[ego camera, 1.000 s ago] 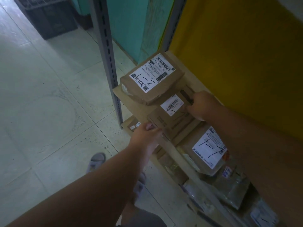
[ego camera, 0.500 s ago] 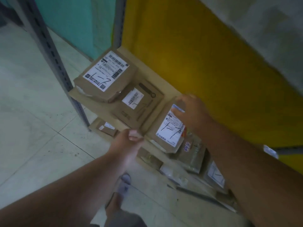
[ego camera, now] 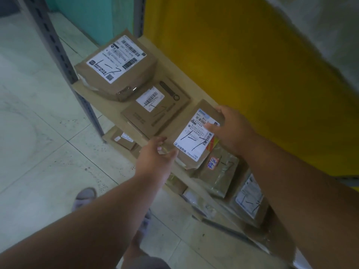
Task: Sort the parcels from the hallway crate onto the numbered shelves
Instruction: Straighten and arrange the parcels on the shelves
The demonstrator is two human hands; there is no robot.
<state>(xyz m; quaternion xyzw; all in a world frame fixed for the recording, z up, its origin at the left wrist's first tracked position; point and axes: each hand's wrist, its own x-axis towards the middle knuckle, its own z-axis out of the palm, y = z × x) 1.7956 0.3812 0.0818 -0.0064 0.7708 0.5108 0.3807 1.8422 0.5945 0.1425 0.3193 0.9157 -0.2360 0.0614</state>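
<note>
I am seeing a brown parcel with "1-7" handwritten on its white label lying on the cardboard-lined shelf, third in a row of parcels. The right hand is gripping its far right edge, fingers curled over the top corner and thumb lying on the label. The left hand is holding the near left corner, thumb and fingers bent around the edge.

Just left of it a flat cardboard box with a barcode sticker is lying on the same shelf, and beyond that a thicker wrapped parcel, also marked "1-7", is sitting at the shelf's end against the grey slotted upright. To the right, a taped parcel with blue writing is lying partly beneath the held one, and another labelled packet is sitting past it.

A lower shelf is holding more small boxes. Behind the shelving a yellow wall is meeting a teal one. The floor is pale tile, and a sandalled foot is showing below.
</note>
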